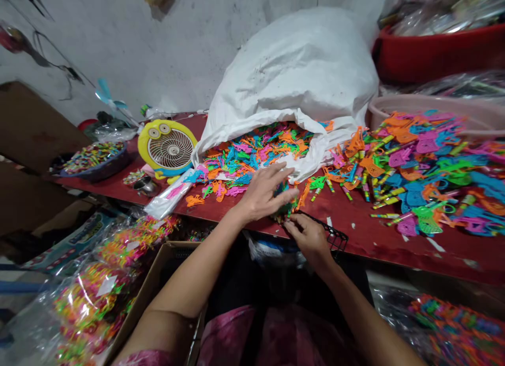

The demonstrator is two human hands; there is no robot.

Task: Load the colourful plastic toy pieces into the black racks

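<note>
My left hand [266, 192] reaches across the front of the table with its fingers spread, just above a small greenish piece that it partly hides. My right hand [311, 239] is close by at the table's edge, its thumb and fingertips pinched together; what lies between them is too small to name. A black lattice tray [336, 235] shows beside and behind the right hand. Beyond my hands, loose plastic toy pieces [252, 150] in orange, pink, blue and green spill from the mouth of a big white sack [300, 61].
To the right lies a heap of toy pieces and striped tubes [414, 171], before a pink basin [379, 105]. A yellow fan [168, 148], a metal cup [145, 186] and a bowl of small tubes [94, 163] stand left. Filled plastic bags [90, 292] sit below.
</note>
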